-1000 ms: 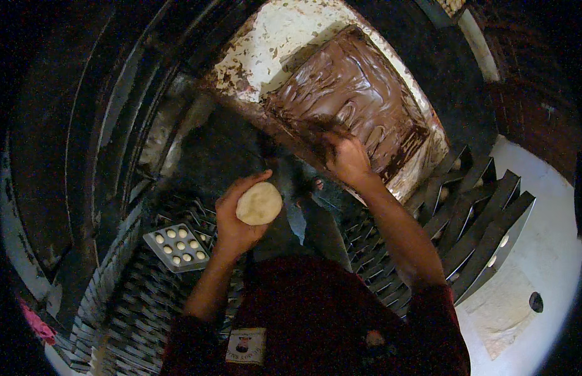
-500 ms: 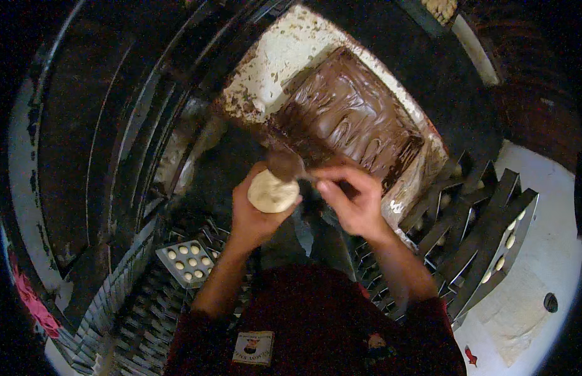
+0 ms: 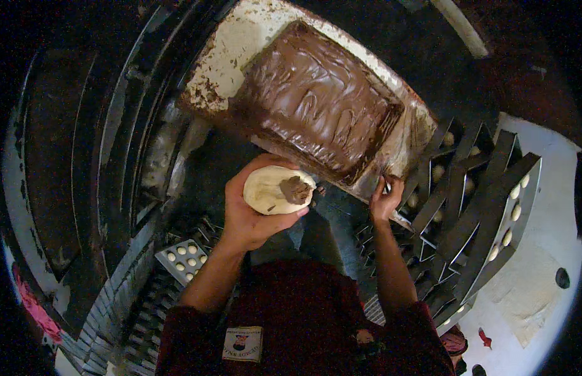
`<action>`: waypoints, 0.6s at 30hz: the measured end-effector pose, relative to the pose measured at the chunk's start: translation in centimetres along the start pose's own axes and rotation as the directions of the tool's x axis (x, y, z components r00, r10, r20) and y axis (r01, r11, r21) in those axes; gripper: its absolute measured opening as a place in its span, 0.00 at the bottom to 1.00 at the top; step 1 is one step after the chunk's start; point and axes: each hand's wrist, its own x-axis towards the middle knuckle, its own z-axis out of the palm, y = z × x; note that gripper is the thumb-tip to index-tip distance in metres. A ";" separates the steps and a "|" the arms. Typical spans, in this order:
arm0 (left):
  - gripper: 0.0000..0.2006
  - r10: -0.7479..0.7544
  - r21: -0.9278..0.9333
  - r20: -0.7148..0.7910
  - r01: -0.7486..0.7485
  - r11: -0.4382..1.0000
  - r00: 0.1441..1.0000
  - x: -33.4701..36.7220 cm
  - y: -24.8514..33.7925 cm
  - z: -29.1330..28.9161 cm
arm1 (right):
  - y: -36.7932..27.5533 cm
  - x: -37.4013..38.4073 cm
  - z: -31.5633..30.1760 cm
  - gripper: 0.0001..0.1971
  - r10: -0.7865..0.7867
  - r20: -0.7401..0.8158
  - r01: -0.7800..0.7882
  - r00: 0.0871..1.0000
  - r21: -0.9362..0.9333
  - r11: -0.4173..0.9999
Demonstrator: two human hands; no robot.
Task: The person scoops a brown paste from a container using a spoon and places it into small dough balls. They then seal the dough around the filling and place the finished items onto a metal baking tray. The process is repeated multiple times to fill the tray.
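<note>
In my left hand (image 3: 246,210) lies a flattened round of pale dough (image 3: 264,188), cupped between thumb and fingers. A dollop of chocolate paste (image 3: 296,190) sits on its right side, with a small dark smear lower down. My right hand (image 3: 386,199) is at the near right edge of the tray of chocolate paste (image 3: 322,94), its fingers curled together. A thin pale bit shows at those fingertips, too small to name. The paste is thick, brown and glossy, with swirled marks on its surface.
The paste rests on a worn, chocolate-stained white board (image 3: 241,37). Stacked dark metal trays (image 3: 457,188) with dough balls stand at right. Another tray of dough balls (image 3: 186,258) lies at lower left, and dark metal racks (image 3: 125,125) rise along the left.
Chocolate paste has been left on the dough. My right hand has drawn away from the dough to the right, to the tray's edge. The view has shifted.
</note>
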 end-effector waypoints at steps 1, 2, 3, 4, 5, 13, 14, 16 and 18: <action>0.29 -0.020 -0.003 0.019 0.020 1.000 1.000 -0.4 0.1 1.1 | -0.1 0.1 -0.1 0.04 0.000 -0.034 -0.002 0.999 -0.048 0.999; 0.29 0.088 0.102 0.063 -0.094 0.990 0.994 -0.6 -0.3 2.1 | -0.2 -0.2 -0.7 0.06 0.003 -0.069 -0.009 0.998 -0.096 0.995; 0.28 0.198 0.200 0.115 -0.218 0.955 0.974 -0.7 -0.8 3.1 | -3.5 0.0 -1.7 0.11 0.226 0.092 -0.243 0.970 0.256 0.936; 0.28 0.299 0.279 0.187 -0.342 0.897 0.936 -1.2 -1.1 4.6 | -8.6 0.8 -4.0 0.16 0.362 0.304 -0.472 0.881 0.524 0.709; 0.27 0.329 0.326 0.268 -0.407 0.853 0.905 -1.5 -1.0 6.5 | -11.1 0.7 -7.2 0.16 0.273 0.376 -0.464 0.885 0.687 0.559; 0.21 0.377 0.520 0.487 -0.608 0.600 0.788 -6.9 -3.6 23.2 | -13.4 -0.7 -26.7 0.14 0.229 0.185 -0.290 0.956 0.714 0.637; 0.23 0.390 0.558 0.508 -0.639 0.530 0.768 -7.5 -4.2 24.6 | -13.2 -0.4 -28.7 0.15 -0.039 0.028 0.022 0.999 0.464 0.886; 0.28 0.384 0.584 0.561 -0.679 0.445 0.733 -9.4 -5.3 27.8 | -12.4 -1.1 -33.1 0.17 -0.239 0.088 0.221 0.967 0.179 0.959; 0.30 0.358 0.542 0.594 -0.687 0.484 0.721 -12.0 -5.9 30.7 | -9.9 -3.2 -35.0 0.19 -0.159 0.034 0.140 0.987 0.328 0.934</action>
